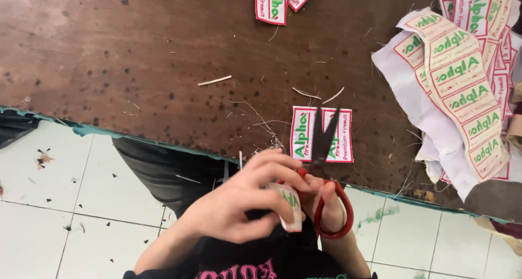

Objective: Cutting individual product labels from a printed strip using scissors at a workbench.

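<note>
My left hand (239, 203) grips a small white fabric label with green lettering (289, 205), held just below the table's near edge. My right hand (329, 205) has its fingers through the red handles of a pair of scissors (322, 143). The dark blades are spread and point up over two cut labels (322, 134) that lie side by side on the brown table (136, 51). Both hands touch each other in front of my body.
A heap of uncut label strips on white backing cloth (457, 83) lies at the table's right. Two more cut labels (277, 2) rest at the top edge. Thread scraps and slivers litter the tabletop. White floor tiles (49, 203) show below.
</note>
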